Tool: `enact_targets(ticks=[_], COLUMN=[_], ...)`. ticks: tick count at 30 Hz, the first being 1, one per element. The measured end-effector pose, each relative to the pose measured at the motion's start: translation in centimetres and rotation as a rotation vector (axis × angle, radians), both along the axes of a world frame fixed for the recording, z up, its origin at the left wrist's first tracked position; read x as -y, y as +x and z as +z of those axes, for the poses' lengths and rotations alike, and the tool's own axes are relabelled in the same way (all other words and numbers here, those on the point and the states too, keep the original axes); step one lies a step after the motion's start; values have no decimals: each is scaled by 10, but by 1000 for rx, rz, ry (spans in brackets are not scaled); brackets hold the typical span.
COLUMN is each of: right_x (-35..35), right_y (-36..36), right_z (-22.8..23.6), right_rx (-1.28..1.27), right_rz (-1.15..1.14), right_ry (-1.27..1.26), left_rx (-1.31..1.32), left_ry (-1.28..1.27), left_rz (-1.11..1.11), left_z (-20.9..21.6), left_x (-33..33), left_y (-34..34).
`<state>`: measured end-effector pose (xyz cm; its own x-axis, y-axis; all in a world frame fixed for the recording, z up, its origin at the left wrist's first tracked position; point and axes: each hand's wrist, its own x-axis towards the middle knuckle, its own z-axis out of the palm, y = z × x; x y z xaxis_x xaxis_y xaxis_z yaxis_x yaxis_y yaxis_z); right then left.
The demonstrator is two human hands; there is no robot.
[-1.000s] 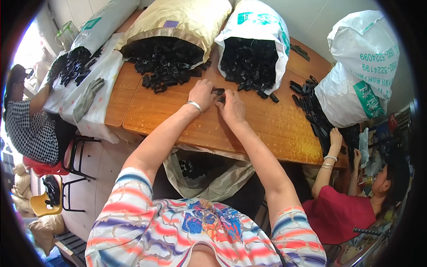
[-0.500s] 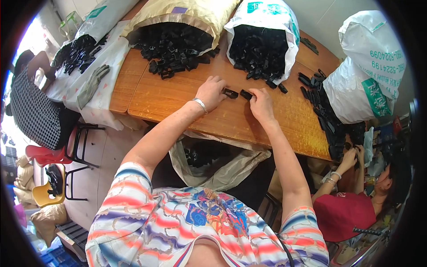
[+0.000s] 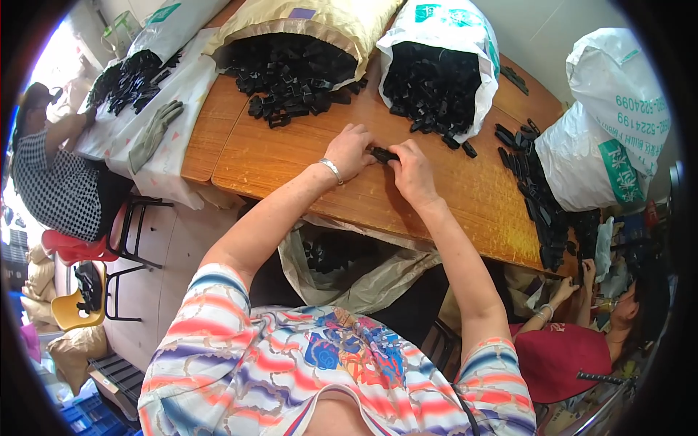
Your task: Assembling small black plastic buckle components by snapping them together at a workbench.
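Over the near part of the wooden table [image 3: 291,171], my left hand [image 3: 350,151] and my right hand [image 3: 414,173] meet, fingers pinched. Between them is a small black plastic buckle [image 3: 384,155], its two parts end to end; the fingertips cover some of it. Beyond my left hand, a beige sack [image 3: 313,23] lies on its side with black buckle parts [image 3: 291,76] spilling out. A white sack [image 3: 488,54], also full of black parts [image 3: 432,83], opens toward me beyond my right hand.
Below the table edge hangs an open pale sack [image 3: 309,291] with black pieces inside. Long black pieces [image 3: 534,200] line the table's right side beside a white sack [image 3: 582,156]. Co-workers sit at left [image 3: 62,182] and right [image 3: 563,356]. A grey glove [image 3: 154,134] lies at left.
My right hand has moved left to my left hand, bringing the two black buckle parts, apart before, together. The co-worker at left has raised their head.
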<state>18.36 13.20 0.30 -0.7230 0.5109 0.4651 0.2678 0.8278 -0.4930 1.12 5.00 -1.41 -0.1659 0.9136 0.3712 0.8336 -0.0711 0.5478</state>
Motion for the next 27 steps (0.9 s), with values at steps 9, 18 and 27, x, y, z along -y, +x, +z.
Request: enact_targets(ticks=[9,18,27], right_x=[-4,10,95], right_y=[-3,-2,41], right_z=[-1,-20,-4], right_rx=[41,135,59], right_rz=[4,16,132], right_ry=[16,363,-12], left_rx=[-7,-51,-172], left_ry=[-53,8,347], left_rz=[0,5,308], left_z=[1,-3,14], left_x=[-2,-6,51], left_y=[0,-1,-64])
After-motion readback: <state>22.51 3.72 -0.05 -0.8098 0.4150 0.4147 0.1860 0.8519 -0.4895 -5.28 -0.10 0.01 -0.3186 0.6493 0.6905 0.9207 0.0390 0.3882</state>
